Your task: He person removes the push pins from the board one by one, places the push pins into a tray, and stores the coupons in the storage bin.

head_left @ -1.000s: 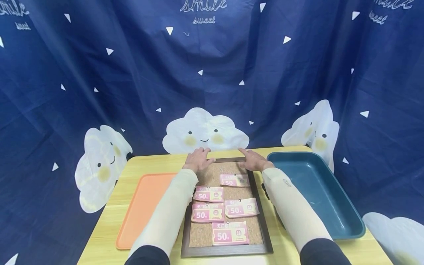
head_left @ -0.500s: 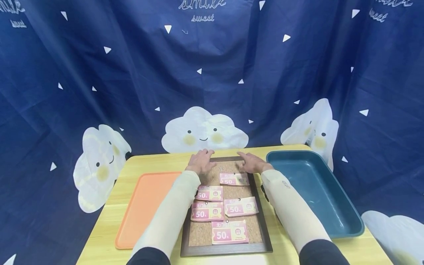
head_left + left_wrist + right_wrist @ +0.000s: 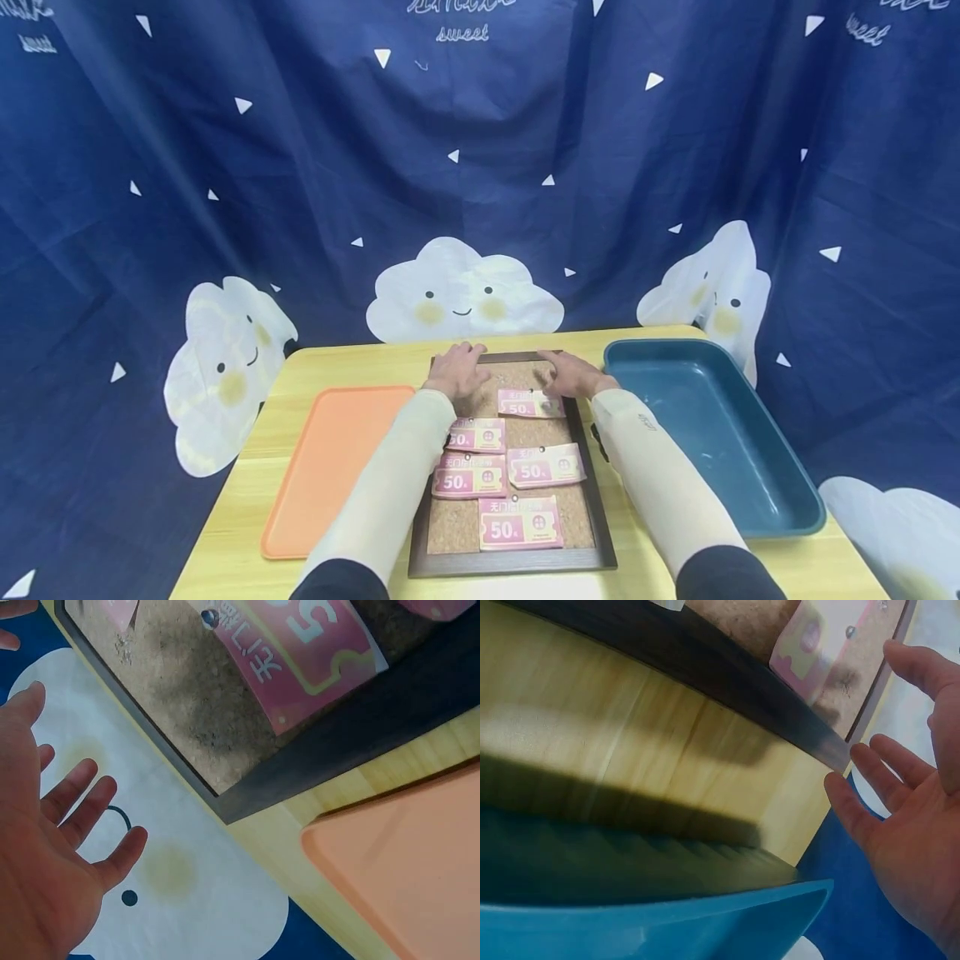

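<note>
A cork board (image 3: 453, 533) in a dark brown frame lies lengthwise in front of me. Several pink and yellow coupons marked 50, such as the nearest coupon (image 3: 521, 527), are pinned to it with small pins. At the far left corner of the board is my left hand (image 3: 457, 372), fingers spread and holding nothing. My right hand (image 3: 573, 375) is over the far right corner, just beyond the farthest coupon (image 3: 525, 404), also with loose, spread fingers. Both wrist views show bare palms, the left hand (image 3: 45, 862) and right hand (image 3: 922, 832) apart from the frame.
To the left lies a flat orange tray (image 3: 337, 475), partly under my left forearm. A deep teal basin (image 3: 720, 442) stands on the right, close beside my right forearm. Behind the yellow wood-grain table (image 3: 240, 500) hangs a dark blue curtain (image 3: 480, 192) with clouds.
Both hands have drawn slightly nearer over the board's far end, the left one also a little rightward. The head view has tilted slightly; board, coupons, tray and basin stay put.
</note>
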The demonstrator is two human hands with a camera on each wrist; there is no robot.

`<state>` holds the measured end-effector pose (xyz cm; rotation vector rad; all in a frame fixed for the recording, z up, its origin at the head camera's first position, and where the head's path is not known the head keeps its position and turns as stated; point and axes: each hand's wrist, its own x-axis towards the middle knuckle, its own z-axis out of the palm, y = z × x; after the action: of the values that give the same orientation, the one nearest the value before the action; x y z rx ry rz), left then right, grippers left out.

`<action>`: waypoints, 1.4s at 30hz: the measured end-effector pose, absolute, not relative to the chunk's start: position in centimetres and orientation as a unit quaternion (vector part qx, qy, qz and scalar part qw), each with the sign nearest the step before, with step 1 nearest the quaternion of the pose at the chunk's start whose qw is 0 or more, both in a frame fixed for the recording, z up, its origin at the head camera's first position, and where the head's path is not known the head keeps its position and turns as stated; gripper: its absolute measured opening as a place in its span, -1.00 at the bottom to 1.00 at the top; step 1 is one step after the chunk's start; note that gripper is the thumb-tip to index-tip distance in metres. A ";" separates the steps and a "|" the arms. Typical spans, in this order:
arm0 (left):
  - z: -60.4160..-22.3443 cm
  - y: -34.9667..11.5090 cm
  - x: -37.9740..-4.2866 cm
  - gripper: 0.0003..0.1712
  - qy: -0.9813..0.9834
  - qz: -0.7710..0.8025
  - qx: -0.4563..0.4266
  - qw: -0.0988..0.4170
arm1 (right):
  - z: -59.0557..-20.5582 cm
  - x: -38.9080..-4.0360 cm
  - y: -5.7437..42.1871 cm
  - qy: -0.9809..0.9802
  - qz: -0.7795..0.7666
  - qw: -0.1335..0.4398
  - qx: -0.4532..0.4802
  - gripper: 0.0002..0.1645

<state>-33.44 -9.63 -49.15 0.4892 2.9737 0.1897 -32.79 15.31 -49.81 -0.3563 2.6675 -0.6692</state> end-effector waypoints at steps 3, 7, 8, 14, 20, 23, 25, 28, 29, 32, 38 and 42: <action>-49.4 -9.4 -33.4 -0.33 0.981 0.072 0.168 0.066 | -50.2 -32.9 15.3 0.946 -0.233 0.185 -0.131 -0.01; -49.9 -9.1 -33.3 -0.32 0.980 0.072 0.173 0.073 | -50.7 -33.0 15.3 0.948 -0.217 0.187 -0.137 0.01; -50.0 -9.0 -33.3 -0.33 0.979 0.073 0.174 0.073 | -50.9 -33.0 15.4 0.949 -0.213 0.187 -0.139 0.01; -50.3 -8.5 -33.2 -0.36 0.978 0.080 0.177 0.074 | -51.6 -33.1 15.5 0.949 -0.213 0.186 -0.140 0.05; -50.9 -8.1 -33.1 -0.37 0.978 0.067 0.183 0.079 | -52.3 -33.4 15.8 0.948 -0.216 0.189 -0.141 0.05; -51.4 -7.9 -33.1 -0.37 0.976 0.071 0.194 0.075 | -52.5 -33.5 15.8 0.949 -0.211 0.186 -0.143 0.06; -51.7 -7.7 -33.1 -0.37 0.975 0.069 0.199 0.073 | -52.5 -33.4 15.8 0.949 -0.211 0.183 -0.145 0.06; -52.1 -7.5 -33.1 -0.38 0.975 0.063 0.201 0.062 | -52.4 -33.3 15.8 0.949 -0.211 0.183 -0.144 0.08; -52.2 -7.4 -33.2 -0.38 0.976 0.061 0.202 0.060 | -52.3 -33.2 15.8 0.949 -0.211 0.183 -0.144 0.08; -52.6 -7.2 -33.1 -0.37 0.976 0.061 0.202 0.059 | -52.1 -33.0 15.7 0.950 -0.210 0.181 -0.143 0.09; -53.2 -6.7 -32.9 -0.37 0.977 0.055 0.199 0.061 | -52.2 -32.7 15.6 0.954 -0.194 0.171 -0.149 0.07; -53.8 -6.4 -32.7 -0.39 0.978 0.057 0.189 0.071 | -52.6 -32.6 15.6 0.955 -0.192 0.172 -0.148 0.04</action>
<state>-32.73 -6.43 -53.77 0.5697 2.9401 0.1728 -32.58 15.61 -52.57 -0.4210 2.7106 -0.5440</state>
